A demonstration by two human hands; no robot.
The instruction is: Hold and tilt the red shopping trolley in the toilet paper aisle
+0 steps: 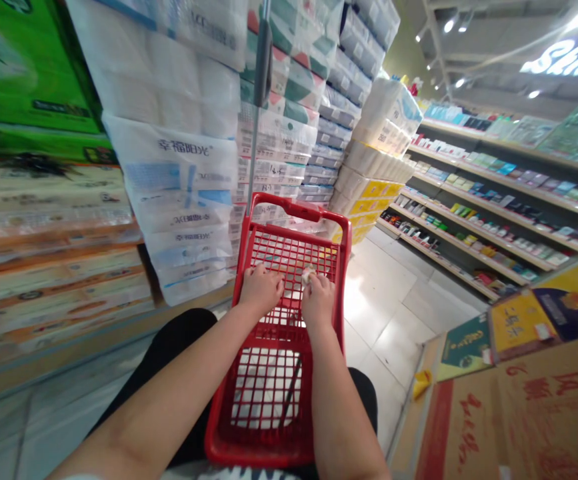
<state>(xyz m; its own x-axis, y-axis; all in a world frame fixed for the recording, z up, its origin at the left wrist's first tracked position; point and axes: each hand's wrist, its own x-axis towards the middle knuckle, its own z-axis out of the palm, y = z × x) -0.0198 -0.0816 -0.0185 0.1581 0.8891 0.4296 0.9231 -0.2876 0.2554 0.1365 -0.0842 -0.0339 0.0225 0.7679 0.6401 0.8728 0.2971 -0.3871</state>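
A red plastic shopping basket (226,437) with lattice walls stands between my bent knees, its handle (303,211) at the far end. Over its far part, my left hand (261,290) is closed with curled fingers. Whatever those fingers may hold is hidden. Beside it, my right hand (319,299) pinches a small crumpled white tissue (308,274) between thumb and fingers. Both hands are apart from each other. A thin dark strip (291,393) shows in the near part of the basket.
Stacked toilet paper packs (183,167) rise just beyond the basket. More packs (376,167) and a stocked shelf (493,193) are at the right. Cardboard cartons (529,413) stand close at my right. Orange-white packs (59,280) fill the left. Pale floor tiles (389,307) run between.
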